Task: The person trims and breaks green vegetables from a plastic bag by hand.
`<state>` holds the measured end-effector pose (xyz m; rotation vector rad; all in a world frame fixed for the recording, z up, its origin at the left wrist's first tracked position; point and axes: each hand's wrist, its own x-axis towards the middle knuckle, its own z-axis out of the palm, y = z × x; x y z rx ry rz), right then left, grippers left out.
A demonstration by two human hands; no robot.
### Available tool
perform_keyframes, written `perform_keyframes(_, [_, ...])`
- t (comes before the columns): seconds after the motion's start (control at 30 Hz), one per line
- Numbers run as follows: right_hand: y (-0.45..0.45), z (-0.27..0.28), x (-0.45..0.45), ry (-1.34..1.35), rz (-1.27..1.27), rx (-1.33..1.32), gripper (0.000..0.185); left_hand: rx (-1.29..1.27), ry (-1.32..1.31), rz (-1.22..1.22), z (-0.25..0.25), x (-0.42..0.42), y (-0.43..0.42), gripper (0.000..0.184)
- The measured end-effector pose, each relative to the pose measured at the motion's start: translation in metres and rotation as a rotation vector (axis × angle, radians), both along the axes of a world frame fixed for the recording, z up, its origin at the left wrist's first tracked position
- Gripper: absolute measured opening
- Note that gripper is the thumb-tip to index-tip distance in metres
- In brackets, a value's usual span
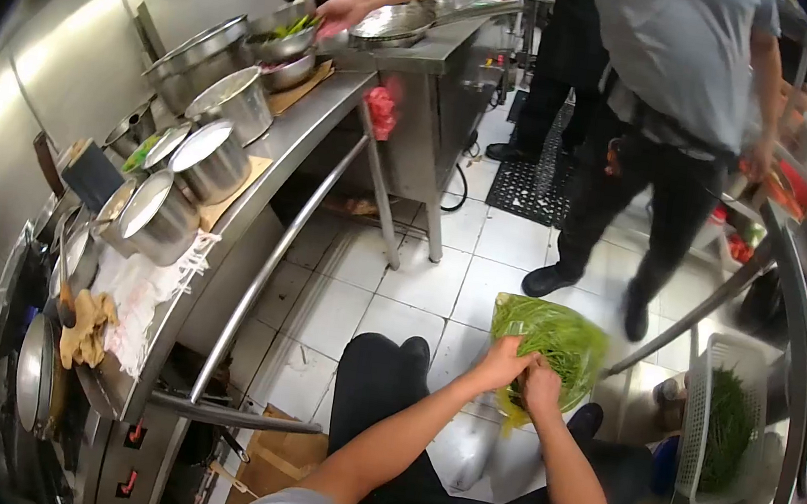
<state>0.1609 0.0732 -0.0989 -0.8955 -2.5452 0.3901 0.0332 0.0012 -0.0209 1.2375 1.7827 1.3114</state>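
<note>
A thin yellow-green plastic bag [582,337] with long, slender green vegetables [566,361] inside sits low in front of me, close to my knees. My left hand [501,363] is closed at the bag's near left side. Right beside it, my right hand [539,384] is also closed, its fingers curled against the vegetables at the mouth of the bag. The two hands nearly touch. Whatever lies between the fingers is hidden by the knuckles.
Steel pots [208,158] and bowls crowd the counter [282,172] on the left. A white basket [701,430] of green vegetables stands on the right. A person in grey [683,65] stands ahead; another person's hand [344,11] reaches toward the bowls. White floor tiles [426,275] lie between.
</note>
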Motion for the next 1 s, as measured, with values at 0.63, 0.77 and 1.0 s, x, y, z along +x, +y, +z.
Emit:
perform_keyframes(0.63, [0.011, 0.064, 0.024, 0.118, -0.073, -0.414, 0.014, -0.365, 0.091, -0.173, 0.038, -0.017, -0.01, 0.031])
perform_keyframes(0.77, [0.006, 0.103, 0.038, 0.172, -0.016, -0.502, 0.015, -0.005, 0.344, -0.294, -0.004, -0.003, -0.008, 0.034])
perform_keyframes(1.0, [0.014, 0.097, 0.032, 0.434, -0.21, -0.469, 0.014, 0.074, 0.091, -0.224, 0.0, -0.005, -0.004, 0.017])
